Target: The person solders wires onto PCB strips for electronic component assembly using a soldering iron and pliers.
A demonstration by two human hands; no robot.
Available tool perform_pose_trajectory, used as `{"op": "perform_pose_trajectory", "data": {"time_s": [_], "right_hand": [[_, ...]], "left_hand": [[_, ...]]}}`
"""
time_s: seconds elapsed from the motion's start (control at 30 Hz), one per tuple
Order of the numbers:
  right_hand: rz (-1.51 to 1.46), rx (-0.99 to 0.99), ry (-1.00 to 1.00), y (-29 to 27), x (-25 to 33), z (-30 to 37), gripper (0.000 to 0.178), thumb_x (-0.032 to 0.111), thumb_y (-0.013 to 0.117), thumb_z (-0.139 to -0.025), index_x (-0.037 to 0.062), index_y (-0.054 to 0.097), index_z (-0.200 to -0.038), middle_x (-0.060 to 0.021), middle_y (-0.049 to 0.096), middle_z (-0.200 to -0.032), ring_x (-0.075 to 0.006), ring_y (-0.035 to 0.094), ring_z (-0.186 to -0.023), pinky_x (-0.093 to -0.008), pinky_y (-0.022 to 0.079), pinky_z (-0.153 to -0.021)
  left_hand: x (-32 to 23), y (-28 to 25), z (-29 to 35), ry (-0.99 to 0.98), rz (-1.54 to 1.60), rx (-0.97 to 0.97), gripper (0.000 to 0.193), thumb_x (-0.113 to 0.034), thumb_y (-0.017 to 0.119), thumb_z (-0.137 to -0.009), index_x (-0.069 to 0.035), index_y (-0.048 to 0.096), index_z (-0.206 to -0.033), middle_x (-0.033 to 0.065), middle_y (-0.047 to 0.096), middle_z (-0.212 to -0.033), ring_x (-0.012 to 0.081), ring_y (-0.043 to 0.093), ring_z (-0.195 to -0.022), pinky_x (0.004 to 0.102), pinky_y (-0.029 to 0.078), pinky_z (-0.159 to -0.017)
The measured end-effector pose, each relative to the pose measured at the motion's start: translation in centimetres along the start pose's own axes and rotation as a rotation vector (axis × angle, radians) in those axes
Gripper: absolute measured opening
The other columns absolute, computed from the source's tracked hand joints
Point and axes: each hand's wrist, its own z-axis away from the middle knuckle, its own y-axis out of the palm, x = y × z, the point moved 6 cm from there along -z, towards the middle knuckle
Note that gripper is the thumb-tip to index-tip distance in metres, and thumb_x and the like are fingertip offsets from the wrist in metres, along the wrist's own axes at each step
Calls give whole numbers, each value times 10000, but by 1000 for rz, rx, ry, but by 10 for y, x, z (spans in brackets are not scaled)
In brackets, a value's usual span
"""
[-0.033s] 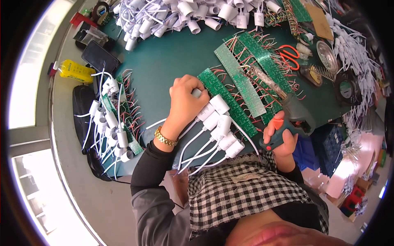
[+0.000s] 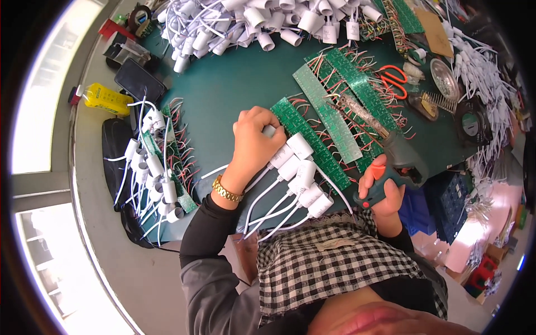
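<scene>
My left hand (image 2: 254, 139) is closed around a white cylinder (image 2: 269, 131) at the upper left part of a long green circuit board (image 2: 304, 134). Its fingers cover most of the cylinder. Beside it, along the board's near edge, sit several white cylindrical housings (image 2: 302, 176) with white cables hanging toward me. Wrapped in my right hand (image 2: 385, 192) is the handle of a dark green soldering gun (image 2: 406, 162) with a red trigger. Its worn metal shaft (image 2: 363, 116) points up and left above more boards (image 2: 326, 111) with red and white wires.
More wired housings on boards (image 2: 153, 167) lie at left, near a phone (image 2: 139, 79) and a yellow bottle (image 2: 106, 99). A heap of white housings (image 2: 251, 22) fills the far side. Orange-handled scissors (image 2: 394, 81), a coiled-spring stand (image 2: 438, 100) and a black reel (image 2: 472, 120) are at right.
</scene>
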Motion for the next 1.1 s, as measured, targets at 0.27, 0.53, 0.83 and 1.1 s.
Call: {"op": "perform_pose_trajectory", "data": {"time_s": [0.27, 0.53, 0.83, 1.1], "right_hand": [[57, 20, 29, -2, -5, 5, 437, 271, 521, -876, -25, 404, -1175, -145, 528, -754, -206, 546, -538, -290, 470, -511], [5, -44, -57, -2, -2, 0, 384, 250, 543, -883, -23, 475, -1145, -135, 562, -755, -187, 568, -564, -269, 457, -493], [-65, -77, -19, -7, -9, 3, 408, 263, 515, -897, -20, 457, -1186, -151, 568, -799, -210, 581, -575, -303, 483, -547], [-77, -21, -37, -4, -2, 1, 406, 270, 530, -890, -14, 478, -1175, -148, 576, -809, -210, 586, -582, -299, 482, -543]], "left_hand": [[-15, -8, 4, 64, -27, -14, 83, -107, 633, -767, -29, 607, -754, 108, 603, -856, 294, 538, -811, 371, 424, -751], [-14, -46, -125, 200, -216, -144, 317, -9, 554, -759, -59, 546, -1072, 164, 596, -948, 369, 597, -821, 435, 494, -700], [10, -36, -172, 403, -414, -346, 303, -164, 665, -810, -128, 603, -1105, 111, 577, -927, 325, 608, -787, 409, 490, -635], [8, -98, -163, 441, -56, -627, 105, -66, 696, -796, -50, 677, -897, 56, 556, -698, 168, 534, -619, 280, 425, -573]]}}
